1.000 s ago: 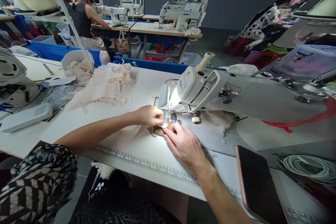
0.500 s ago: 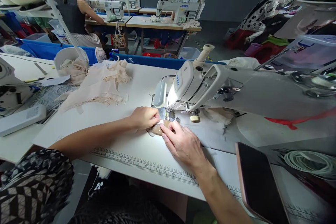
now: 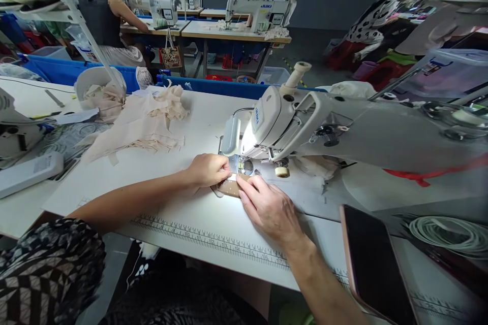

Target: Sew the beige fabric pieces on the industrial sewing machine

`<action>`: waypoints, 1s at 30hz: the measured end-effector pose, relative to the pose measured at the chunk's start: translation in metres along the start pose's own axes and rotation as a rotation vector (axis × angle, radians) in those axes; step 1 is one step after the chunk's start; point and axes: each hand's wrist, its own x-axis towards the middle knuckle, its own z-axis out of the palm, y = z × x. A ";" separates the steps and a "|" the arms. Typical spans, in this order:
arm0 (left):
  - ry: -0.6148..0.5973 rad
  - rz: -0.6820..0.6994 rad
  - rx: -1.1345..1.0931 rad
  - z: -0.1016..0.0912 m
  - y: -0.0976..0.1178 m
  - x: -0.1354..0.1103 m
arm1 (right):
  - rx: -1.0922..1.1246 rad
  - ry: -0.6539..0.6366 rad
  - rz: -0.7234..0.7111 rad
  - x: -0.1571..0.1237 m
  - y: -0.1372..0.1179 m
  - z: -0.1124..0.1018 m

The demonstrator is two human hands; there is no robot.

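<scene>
A small piece of brown dotted fabric (image 3: 230, 188) lies on the sewing table just in front of the needle area, with a white strip (image 3: 232, 176) along its upper edge. My left hand (image 3: 209, 169) is closed in a pinch at the fabric's left upper corner. Thumb and forefinger of my right hand (image 3: 269, 206) press together on its right end, and the other fingers rest on the table. The white sewing machine (image 3: 267, 122) stands right behind both hands, its lamp lighting the fabric. Beneath my fingertips, the fabric's edges are hidden.
Beige cut fabric pieces (image 3: 141, 124) lie in a pile at the left. A phone (image 3: 377, 264) rests at the right front, beside a coil of pale cord (image 3: 438, 233). A printed ruler (image 3: 213, 241) runs along the table's front edge. Co-workers sit farther back.
My right hand has shifted slightly right along the fabric, so more of the brown dotted piece shows, lying flatter. The left hand keeps its pinch in nearly the same place.
</scene>
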 end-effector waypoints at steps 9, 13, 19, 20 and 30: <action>0.028 0.098 0.095 0.000 -0.001 -0.001 | -0.046 -0.054 -0.012 0.004 -0.006 0.001; 0.259 0.506 0.365 0.011 -0.007 -0.010 | -0.060 -0.048 -0.021 0.006 -0.010 0.002; 0.411 0.801 0.483 0.038 -0.019 -0.033 | -0.054 0.002 -0.029 0.006 -0.011 0.004; 0.408 0.802 0.481 0.041 -0.021 -0.035 | -0.056 0.007 -0.029 0.006 -0.011 0.004; 0.337 0.821 0.517 0.043 -0.029 -0.021 | -0.054 0.001 0.078 0.003 0.000 0.002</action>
